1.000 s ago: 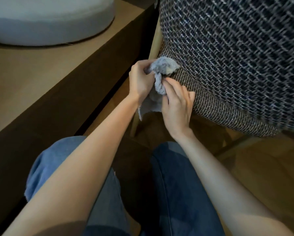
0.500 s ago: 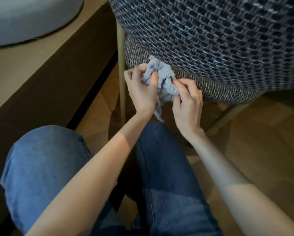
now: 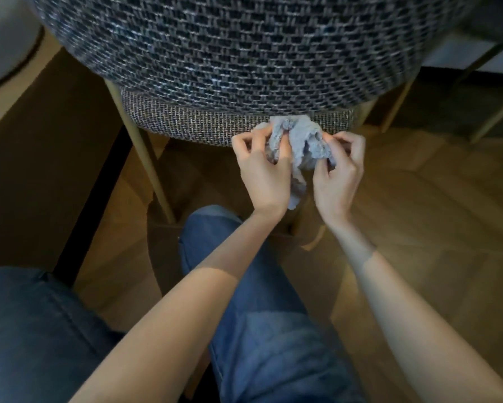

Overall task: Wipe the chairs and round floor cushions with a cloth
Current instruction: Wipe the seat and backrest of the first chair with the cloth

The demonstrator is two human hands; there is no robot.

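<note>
A chair [image 3: 215,48] with dark woven upholstery fills the top of the head view, its lighter tweed seat edge [image 3: 192,123] below the backrest. A crumpled grey cloth [image 3: 299,141] is bunched against that seat edge near its right end. My left hand [image 3: 262,173] pinches the cloth's left part and my right hand [image 3: 337,170] grips its right part, with a strip of cloth hanging down between them. A grey round floor cushion [image 3: 3,45] shows at the top left edge.
Thin light chair legs [image 3: 145,158] run down to the wooden floor [image 3: 433,213]. A dark low platform edge [image 3: 40,158] lies at left, under the cushion. More slim legs [image 3: 494,112] stand at the far right. My knees in blue jeans [image 3: 259,315] are below.
The view swung left, so the chair now sits centred. Both hands and the cloth moved from the seat edge's left corner toward its right end.
</note>
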